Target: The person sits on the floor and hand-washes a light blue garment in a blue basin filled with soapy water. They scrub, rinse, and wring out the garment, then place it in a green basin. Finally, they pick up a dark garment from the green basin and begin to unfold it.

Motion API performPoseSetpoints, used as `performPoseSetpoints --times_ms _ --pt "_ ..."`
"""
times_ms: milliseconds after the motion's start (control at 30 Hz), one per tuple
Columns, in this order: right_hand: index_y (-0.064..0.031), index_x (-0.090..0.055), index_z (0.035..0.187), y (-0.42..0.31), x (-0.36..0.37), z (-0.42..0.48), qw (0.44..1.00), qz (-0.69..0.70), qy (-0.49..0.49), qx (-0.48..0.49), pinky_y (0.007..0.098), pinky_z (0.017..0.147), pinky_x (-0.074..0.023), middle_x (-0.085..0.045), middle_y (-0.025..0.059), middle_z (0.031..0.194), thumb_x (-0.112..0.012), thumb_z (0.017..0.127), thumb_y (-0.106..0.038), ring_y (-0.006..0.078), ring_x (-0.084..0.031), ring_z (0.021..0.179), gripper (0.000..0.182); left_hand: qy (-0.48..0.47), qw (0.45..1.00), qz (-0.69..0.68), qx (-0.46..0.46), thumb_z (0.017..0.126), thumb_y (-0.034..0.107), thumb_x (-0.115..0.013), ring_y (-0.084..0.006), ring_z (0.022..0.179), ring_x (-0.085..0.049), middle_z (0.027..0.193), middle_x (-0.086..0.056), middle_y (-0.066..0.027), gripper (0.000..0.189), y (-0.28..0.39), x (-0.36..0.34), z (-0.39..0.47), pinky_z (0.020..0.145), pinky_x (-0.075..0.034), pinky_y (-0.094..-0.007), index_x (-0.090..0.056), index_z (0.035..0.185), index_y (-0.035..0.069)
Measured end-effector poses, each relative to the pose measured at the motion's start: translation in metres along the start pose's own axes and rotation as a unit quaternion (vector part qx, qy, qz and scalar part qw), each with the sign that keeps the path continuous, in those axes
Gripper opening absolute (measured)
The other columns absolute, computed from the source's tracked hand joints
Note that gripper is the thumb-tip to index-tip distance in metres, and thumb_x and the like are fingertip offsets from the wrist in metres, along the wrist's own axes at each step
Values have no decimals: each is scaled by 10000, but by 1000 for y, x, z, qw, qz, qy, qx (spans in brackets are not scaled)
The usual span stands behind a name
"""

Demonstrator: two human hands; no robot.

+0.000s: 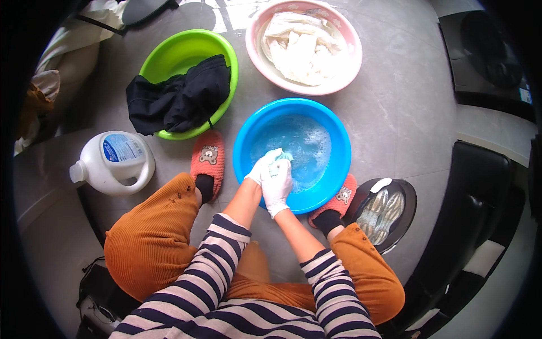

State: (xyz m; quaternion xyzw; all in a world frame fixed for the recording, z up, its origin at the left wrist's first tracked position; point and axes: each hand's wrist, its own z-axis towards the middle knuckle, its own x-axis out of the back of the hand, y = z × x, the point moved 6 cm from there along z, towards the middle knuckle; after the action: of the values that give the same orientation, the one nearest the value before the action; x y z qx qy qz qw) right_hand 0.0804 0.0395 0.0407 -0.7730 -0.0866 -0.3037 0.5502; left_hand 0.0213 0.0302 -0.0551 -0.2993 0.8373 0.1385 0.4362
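Both my hands wear thin white gloves and meet over the near left part of a blue plastic basin (241, 146). My left hand (267, 163) and my right hand (278, 184) are closed together on a small pale green cloth (286, 157). Most of the cloth is hidden inside my fingers. Below them, soapy water (307, 144) with patches of foam lies in the basin. Whether the cloth touches the water I cannot tell.
A green basin (169, 48) holds dark cloth (182, 95) hanging over its rim. White fabric (302, 46) fills a pink basin (351, 63). A white jug (118, 169) lies at left. Slippers (207, 165) flank the blue basin; a dark tray (408, 203) holds shoes (381, 216) at right.
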Motion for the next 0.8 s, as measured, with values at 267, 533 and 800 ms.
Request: performPoseSetpoints --times_ms 267,533,800 --pt "-79 -594 785 70 19 37 985 -120 12 -123 472 612 -458 -651 168 729 -581 977 -324 364 -617 662 312 296 924 216 -107 861 196 -710 -179 925 -673 1055 -686 -83 336 11 -10 -19 786 -545 -331 -655 1154 40" --pt "-125 -652 1160 117 38 38 982 -112 125 -88 397 866 -516 -618 102 1097 -676 919 -358 285 -645 957 336 508 704 375 -326 891 457 -703 -366 1393 -387 1448 -436 -250 750 42 -7 -57 1147 -341 -413 -433 1461 51" --pt "-137 -701 1054 120 -23 10 945 -193 -255 -62 444 859 -524 -707 170 1111 -639 875 -414 361 -680 977 336 418 894 109 -122 884 483 -715 -229 960 -620 1100 -658 -111 537 -11 37 -35 851 -487 -383 -616 1204 63"
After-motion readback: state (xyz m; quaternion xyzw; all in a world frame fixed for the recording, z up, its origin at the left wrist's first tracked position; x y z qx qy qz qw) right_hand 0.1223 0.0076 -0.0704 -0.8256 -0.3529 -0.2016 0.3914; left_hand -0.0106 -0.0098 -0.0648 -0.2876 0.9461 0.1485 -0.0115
